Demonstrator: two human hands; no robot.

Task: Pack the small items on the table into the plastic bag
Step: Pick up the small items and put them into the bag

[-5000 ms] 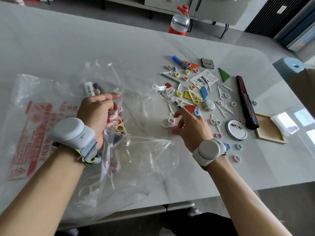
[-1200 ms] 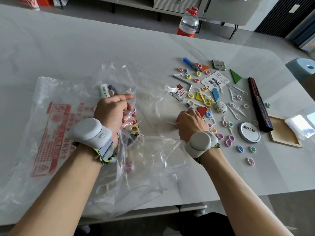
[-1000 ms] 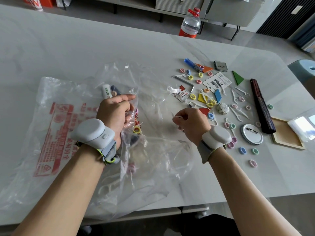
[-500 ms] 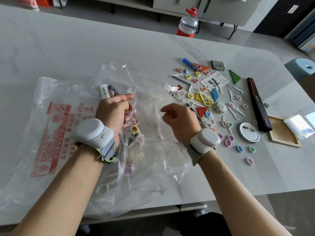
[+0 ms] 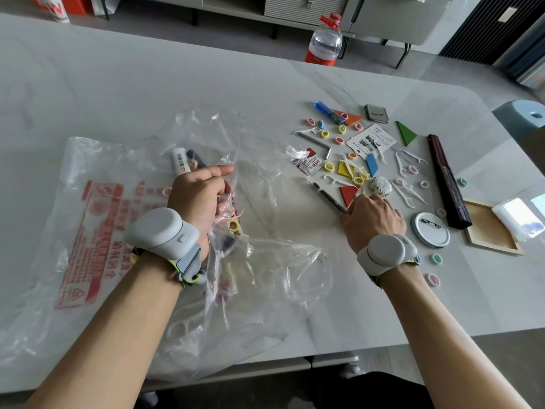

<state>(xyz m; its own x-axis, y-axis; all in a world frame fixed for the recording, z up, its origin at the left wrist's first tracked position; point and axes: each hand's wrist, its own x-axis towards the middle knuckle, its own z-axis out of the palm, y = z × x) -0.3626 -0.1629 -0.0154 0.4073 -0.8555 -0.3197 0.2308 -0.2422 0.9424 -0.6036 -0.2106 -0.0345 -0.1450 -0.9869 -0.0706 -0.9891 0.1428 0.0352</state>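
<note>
A clear plastic bag (image 5: 103,231) with red print lies crumpled on the left of the table. My left hand (image 5: 200,199) grips a fold of plastic at its mouth, index finger pointing right. Inside the bag lie a white tube (image 5: 180,160), coloured rings and floss picks (image 5: 182,324). My right hand (image 5: 373,221) reaches down onto the scattered small items, fingertips beside the red triangle (image 5: 348,192) and the black pen (image 5: 326,194); its fingers are hidden under the back of the hand. More rings (image 5: 328,166), floss picks (image 5: 408,194) and coloured tiles lie beyond.
A round badge (image 5: 432,230), a dark rolled stick (image 5: 448,181) and a wooden frame (image 5: 489,231) lie right of my right hand. A water bottle (image 5: 324,42) stands past the table's far edge. A blue stool (image 5: 522,113) is at the right.
My right hand lifted from the items, moved left over the bag's mouth and opened there, then came back to the items by the red triangle. My left hand kept its grip on the bag.
</note>
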